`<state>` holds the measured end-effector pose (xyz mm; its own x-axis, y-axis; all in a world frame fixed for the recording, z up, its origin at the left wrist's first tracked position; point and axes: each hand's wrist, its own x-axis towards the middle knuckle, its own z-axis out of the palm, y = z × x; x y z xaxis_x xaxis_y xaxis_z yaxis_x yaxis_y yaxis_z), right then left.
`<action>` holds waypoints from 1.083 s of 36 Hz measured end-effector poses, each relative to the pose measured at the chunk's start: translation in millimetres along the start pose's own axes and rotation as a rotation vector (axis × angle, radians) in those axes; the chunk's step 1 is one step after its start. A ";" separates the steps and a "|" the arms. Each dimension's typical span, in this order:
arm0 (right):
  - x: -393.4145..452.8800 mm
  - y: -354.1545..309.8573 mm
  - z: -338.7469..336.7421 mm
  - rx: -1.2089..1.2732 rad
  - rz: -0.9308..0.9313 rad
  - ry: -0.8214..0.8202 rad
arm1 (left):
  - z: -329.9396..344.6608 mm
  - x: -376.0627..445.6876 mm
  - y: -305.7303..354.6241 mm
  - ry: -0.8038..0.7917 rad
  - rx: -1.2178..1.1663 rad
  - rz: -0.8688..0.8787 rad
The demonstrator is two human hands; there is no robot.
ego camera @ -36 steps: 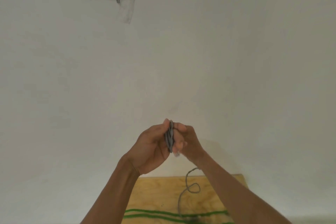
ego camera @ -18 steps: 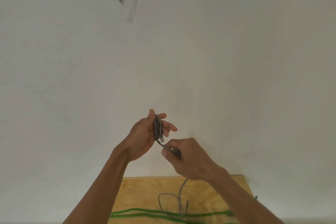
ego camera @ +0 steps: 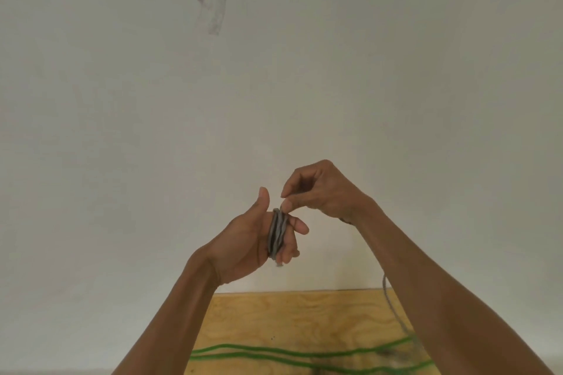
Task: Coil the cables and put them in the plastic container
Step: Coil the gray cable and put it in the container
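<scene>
Above the surface (ego camera: 274, 316), the grey cable (ego camera: 276, 233) is wound around the left hand (ego camera: 253, 240) fingers and pinched by the right hand (ego camera: 323, 192).

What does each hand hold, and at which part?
Left hand holds the grey cable coil wound around its fingers; right hand pinches the strand at the coil's top.
</scene>
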<state>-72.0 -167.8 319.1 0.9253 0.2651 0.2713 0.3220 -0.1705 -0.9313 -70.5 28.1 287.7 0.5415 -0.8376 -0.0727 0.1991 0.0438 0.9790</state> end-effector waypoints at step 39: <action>-44.0 20.4 50.5 -0.500 0.043 0.036 | -35.6 13.6 1.3 0.383 0.354 0.004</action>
<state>-116.2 -135.0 275.9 0.9434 0.2165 0.2513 0.3317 -0.6169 -0.7138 -33.8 36.1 281.2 0.8146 -0.5759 -0.0688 -0.0562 -0.1964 0.9789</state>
